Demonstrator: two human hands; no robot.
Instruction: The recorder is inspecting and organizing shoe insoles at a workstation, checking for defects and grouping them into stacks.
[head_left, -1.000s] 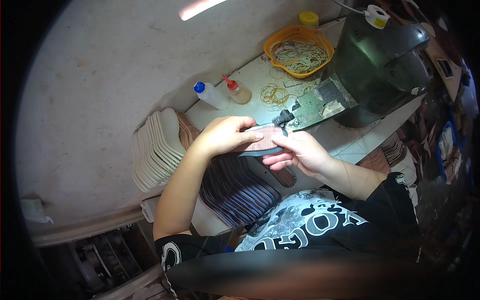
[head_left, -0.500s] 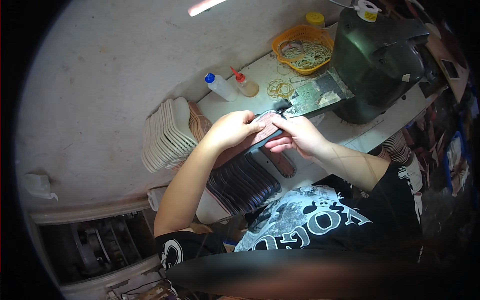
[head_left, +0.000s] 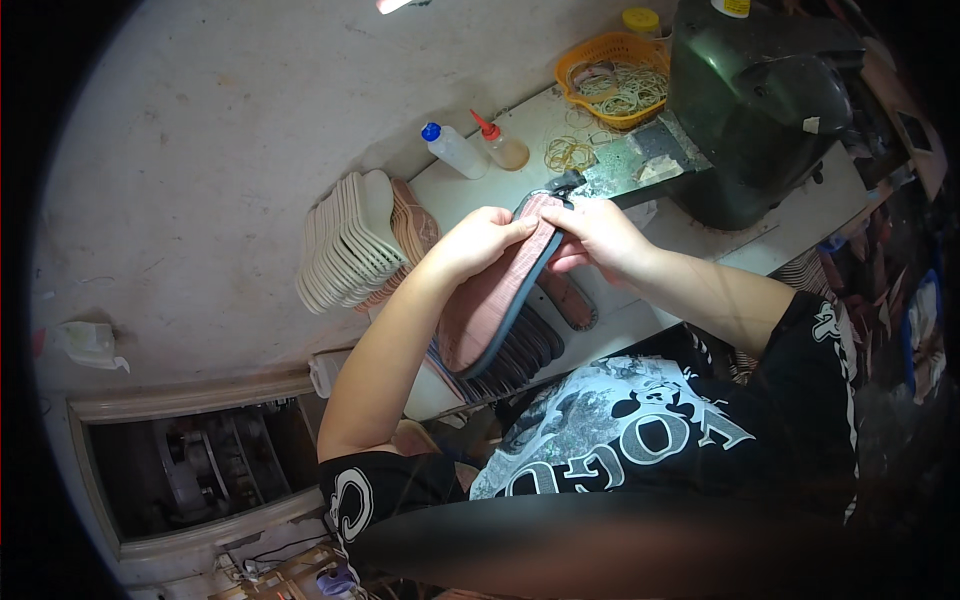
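Note:
A long shoe insole (head_left: 495,305), pinkish with a dark blue-grey rim, is held in both hands above the bench. My left hand (head_left: 490,240) pinches its left edge with the thumb on top. On the opposite edge, my right hand (head_left: 602,238) grips it, thumb on the pink face and fingers curled underneath. The insole's far end is at the working head (head_left: 568,183) of a dark green machine (head_left: 760,120); whether they touch I cannot tell. Its broad near end hangs over a row of dark soles (head_left: 520,360). Another insole (head_left: 570,298) lies on the bench beside my right wrist.
Cream soles (head_left: 345,240) stand stacked along the wall, with brown ones (head_left: 412,225) beside them. A blue-capped bottle (head_left: 455,150), a red-tipped bottle (head_left: 503,148), loose rubber bands (head_left: 568,154) and an orange basket (head_left: 575,95) of bands sit on the bench (head_left: 445,195).
The insole has turned so its pink face shows more fully and its near end sticks out below my hands. Both hands keep hold of it. The whole view has shifted slightly.

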